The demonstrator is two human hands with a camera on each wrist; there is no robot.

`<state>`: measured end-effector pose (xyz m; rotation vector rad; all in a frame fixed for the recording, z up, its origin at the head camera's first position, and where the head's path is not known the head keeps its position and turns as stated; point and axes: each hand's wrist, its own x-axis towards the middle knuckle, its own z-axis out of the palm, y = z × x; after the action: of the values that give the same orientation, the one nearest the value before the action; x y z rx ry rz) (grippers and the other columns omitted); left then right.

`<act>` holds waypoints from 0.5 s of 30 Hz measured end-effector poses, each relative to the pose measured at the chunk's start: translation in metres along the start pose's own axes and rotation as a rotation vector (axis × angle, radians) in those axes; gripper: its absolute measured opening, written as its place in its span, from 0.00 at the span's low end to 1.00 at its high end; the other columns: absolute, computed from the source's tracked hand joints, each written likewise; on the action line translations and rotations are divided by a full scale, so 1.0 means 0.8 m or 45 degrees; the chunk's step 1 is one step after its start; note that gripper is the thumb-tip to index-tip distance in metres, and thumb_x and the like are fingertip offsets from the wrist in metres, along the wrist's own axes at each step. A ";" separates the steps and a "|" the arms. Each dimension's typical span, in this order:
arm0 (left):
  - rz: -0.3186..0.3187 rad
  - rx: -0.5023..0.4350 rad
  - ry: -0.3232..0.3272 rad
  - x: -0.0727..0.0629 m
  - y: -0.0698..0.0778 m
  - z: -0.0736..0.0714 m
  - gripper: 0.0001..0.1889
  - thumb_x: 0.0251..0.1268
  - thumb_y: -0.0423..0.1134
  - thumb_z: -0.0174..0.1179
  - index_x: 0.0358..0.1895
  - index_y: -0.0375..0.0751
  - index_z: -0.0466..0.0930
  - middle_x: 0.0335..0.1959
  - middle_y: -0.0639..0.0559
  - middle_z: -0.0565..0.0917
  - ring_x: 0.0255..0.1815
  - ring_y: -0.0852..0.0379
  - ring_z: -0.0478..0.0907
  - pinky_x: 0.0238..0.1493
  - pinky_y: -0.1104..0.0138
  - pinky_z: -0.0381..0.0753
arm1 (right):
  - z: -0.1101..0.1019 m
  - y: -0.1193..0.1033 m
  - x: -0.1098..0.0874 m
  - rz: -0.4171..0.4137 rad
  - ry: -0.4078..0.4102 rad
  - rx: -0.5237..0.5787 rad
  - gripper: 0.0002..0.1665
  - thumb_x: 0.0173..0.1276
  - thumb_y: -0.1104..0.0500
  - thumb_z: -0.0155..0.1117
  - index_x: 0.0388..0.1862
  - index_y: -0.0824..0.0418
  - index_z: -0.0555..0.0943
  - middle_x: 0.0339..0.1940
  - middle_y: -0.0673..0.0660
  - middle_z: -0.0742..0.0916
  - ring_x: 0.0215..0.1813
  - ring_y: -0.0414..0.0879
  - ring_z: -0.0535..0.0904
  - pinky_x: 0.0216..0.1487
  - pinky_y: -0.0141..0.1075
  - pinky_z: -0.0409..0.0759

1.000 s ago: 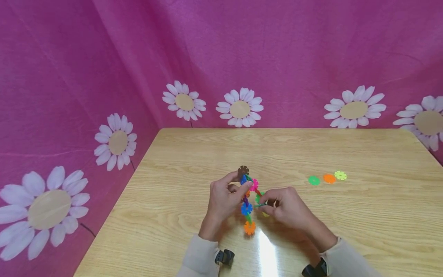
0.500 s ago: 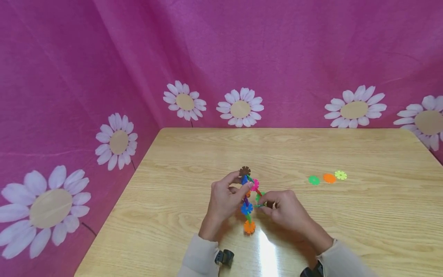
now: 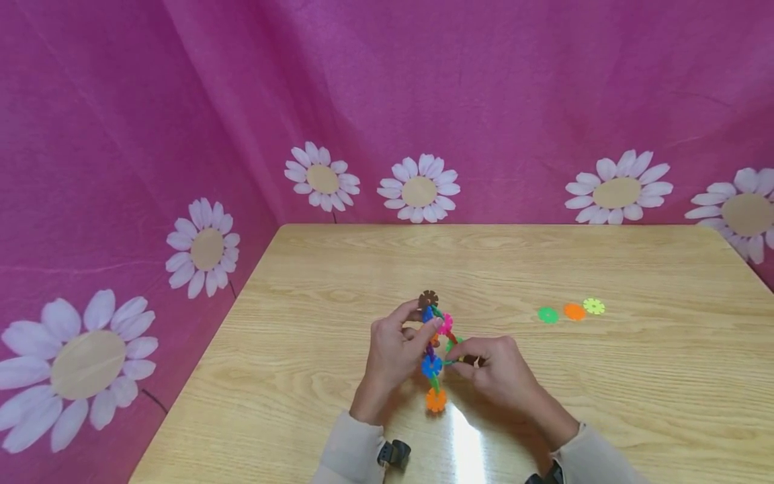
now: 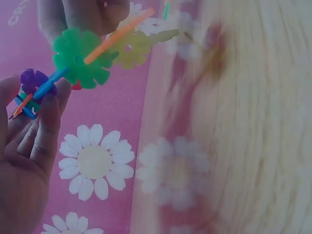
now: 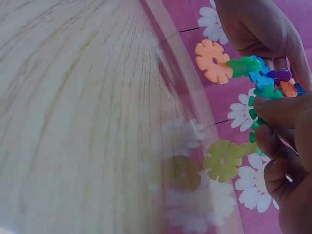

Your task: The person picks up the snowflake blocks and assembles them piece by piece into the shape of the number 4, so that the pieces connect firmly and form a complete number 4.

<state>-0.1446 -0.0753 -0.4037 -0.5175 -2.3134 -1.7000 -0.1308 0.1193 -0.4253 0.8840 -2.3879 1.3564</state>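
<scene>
My left hand [image 3: 392, 346] grips the upper part of a linked structure of notched plastic discs, its thumb by the pink disc [image 3: 445, 325]. A brown disc [image 3: 428, 298] tops the structure. One branch hangs down through a blue disc [image 3: 432, 366] to an orange disc [image 3: 436, 400]. To its right, my right hand [image 3: 498, 368] pinches a green notched disc, whose edge points at the blue disc; I cannot tell whether they touch. In the right wrist view a yellow disc [image 5: 223, 161] hangs below the right fingers. Curled fingers hide part of the structure.
Loose green [image 3: 548, 315], orange [image 3: 574, 312] and yellow-green [image 3: 594, 306] discs lie in a row on the wooden table [image 3: 338, 262], right of the hands. A pink curtain [image 3: 508, 101] with printed daisies borders the back and left sides.
My right hand has shifted slightly left and down, bringing the pinched green disc closer to the blue disc. The left hand stays nearly still, and the loose discs have not moved.
</scene>
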 end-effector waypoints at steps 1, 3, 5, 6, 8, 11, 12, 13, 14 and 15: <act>0.006 -0.006 0.003 0.000 0.000 0.000 0.18 0.67 0.40 0.67 0.57 0.40 0.81 0.41 0.46 0.87 0.11 0.61 0.76 0.11 0.72 0.69 | 0.000 0.000 0.000 0.004 0.010 0.016 0.13 0.51 0.74 0.77 0.29 0.57 0.89 0.28 0.47 0.89 0.23 0.34 0.76 0.22 0.31 0.78; 0.012 -0.027 0.000 -0.001 0.000 0.001 0.20 0.67 0.38 0.67 0.60 0.38 0.79 0.42 0.46 0.87 0.13 0.59 0.78 0.13 0.73 0.70 | 0.000 -0.001 -0.001 0.021 0.031 0.048 0.13 0.51 0.74 0.77 0.29 0.56 0.89 0.29 0.48 0.89 0.24 0.35 0.77 0.23 0.32 0.78; 0.018 -0.060 -0.009 -0.002 0.000 0.002 0.22 0.67 0.36 0.67 0.62 0.36 0.76 0.43 0.45 0.87 0.20 0.56 0.84 0.18 0.74 0.76 | -0.001 -0.002 -0.002 0.030 0.048 0.082 0.13 0.52 0.73 0.77 0.29 0.57 0.89 0.29 0.49 0.90 0.24 0.36 0.78 0.23 0.33 0.79; 0.019 -0.077 -0.017 -0.003 -0.001 0.002 0.23 0.67 0.35 0.66 0.63 0.35 0.75 0.44 0.44 0.87 0.24 0.55 0.86 0.22 0.73 0.79 | -0.001 -0.002 -0.002 0.040 0.054 0.101 0.12 0.52 0.73 0.77 0.29 0.57 0.89 0.30 0.49 0.90 0.25 0.36 0.79 0.24 0.33 0.79; 0.032 -0.090 -0.028 -0.004 -0.002 0.003 0.23 0.67 0.34 0.66 0.64 0.34 0.75 0.44 0.44 0.86 0.30 0.52 0.87 0.27 0.71 0.82 | 0.000 -0.003 -0.002 0.057 0.058 0.140 0.11 0.53 0.72 0.77 0.30 0.57 0.89 0.30 0.49 0.90 0.25 0.37 0.80 0.24 0.33 0.80; 0.057 -0.080 -0.031 -0.005 -0.003 0.005 0.22 0.68 0.34 0.65 0.63 0.35 0.75 0.45 0.43 0.86 0.30 0.51 0.87 0.29 0.69 0.84 | 0.001 -0.004 -0.002 0.080 0.059 0.175 0.10 0.54 0.71 0.76 0.30 0.56 0.89 0.29 0.49 0.90 0.26 0.37 0.81 0.24 0.32 0.79; 0.062 -0.078 -0.033 -0.006 -0.003 0.005 0.22 0.68 0.34 0.65 0.63 0.35 0.75 0.44 0.44 0.86 0.30 0.51 0.87 0.30 0.68 0.84 | 0.002 -0.004 -0.002 0.091 0.061 0.183 0.10 0.55 0.71 0.76 0.30 0.56 0.89 0.29 0.48 0.90 0.26 0.37 0.81 0.24 0.32 0.79; 0.066 -0.074 -0.033 -0.006 -0.003 0.005 0.22 0.68 0.34 0.65 0.63 0.36 0.75 0.44 0.44 0.86 0.30 0.51 0.87 0.30 0.68 0.84 | 0.002 -0.004 -0.002 0.094 0.065 0.191 0.10 0.55 0.71 0.76 0.30 0.56 0.89 0.30 0.49 0.90 0.27 0.38 0.82 0.25 0.32 0.80; 0.068 -0.070 -0.035 -0.007 -0.004 0.005 0.21 0.68 0.34 0.65 0.63 0.36 0.75 0.44 0.44 0.87 0.31 0.52 0.87 0.31 0.68 0.84 | 0.003 -0.004 -0.002 0.102 0.072 0.198 0.10 0.55 0.70 0.76 0.30 0.55 0.89 0.30 0.49 0.90 0.28 0.39 0.82 0.26 0.33 0.80; 0.066 -0.076 -0.041 -0.007 -0.004 0.004 0.21 0.68 0.34 0.65 0.62 0.36 0.75 0.44 0.44 0.87 0.32 0.52 0.87 0.33 0.68 0.85 | 0.003 -0.003 -0.002 0.118 0.076 0.207 0.11 0.55 0.70 0.76 0.30 0.55 0.89 0.30 0.48 0.90 0.28 0.39 0.83 0.26 0.33 0.81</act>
<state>-0.1405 -0.0738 -0.4101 -0.6155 -2.2565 -1.7533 -0.1277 0.1168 -0.4255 0.7690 -2.3252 1.6082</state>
